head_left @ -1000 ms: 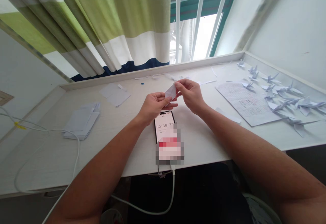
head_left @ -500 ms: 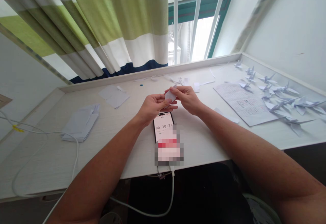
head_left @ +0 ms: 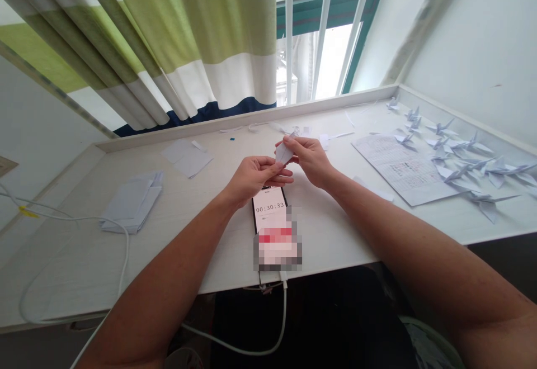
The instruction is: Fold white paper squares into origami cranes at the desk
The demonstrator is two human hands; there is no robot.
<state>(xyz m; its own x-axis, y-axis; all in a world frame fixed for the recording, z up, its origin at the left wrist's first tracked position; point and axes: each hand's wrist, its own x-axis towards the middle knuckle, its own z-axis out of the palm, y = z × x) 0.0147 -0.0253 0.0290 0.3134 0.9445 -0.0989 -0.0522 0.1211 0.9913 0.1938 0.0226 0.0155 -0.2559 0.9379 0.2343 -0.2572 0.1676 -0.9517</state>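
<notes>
Both hands are up over the middle of the table (head_left: 201, 235). The left hand (head_left: 251, 176) and right hand (head_left: 312, 159) each pinch one small folded paper piece (head_left: 284, 152) between thumb and fingers. The piece sits just above the table, over the far end of a phone (head_left: 271, 208).

Phone lies flat, screen up, timer reads 00:30:33, lower screen blurred out. The left hand's fingers hide its top edge. A white charging cable (head_left: 286, 313) leaves its near end and loops below the table edge. Both forearms cross the near edge on either side of the phone.

Left of the hands, well apart, is a stack of paper squares (head_left: 132, 201), with two loose sheets (head_left: 187, 156) behind it. A second cable (head_left: 84, 218) curls across the left end and passes just beside the stack. On the right a printed sheet (head_left: 405, 168) lies flat, and beyond it paper cranes (head_left: 461, 154) spread out to the corner. Thin paper strips (head_left: 289, 129) lie along the back lip, just behind the hands.

The table is pale wood-grain laminate with a raised lip at the back and right. Behind it hang a striped curtain (head_left: 188, 39) in green, white and navy and a window (head_left: 323, 28) with a teal frame and white bars. A plain white wall (head_left: 482, 39) is on the right.

The paper is thin, white and sharply creased. The cranes have pointed wings. The curtain hangs in soft pleats.
</notes>
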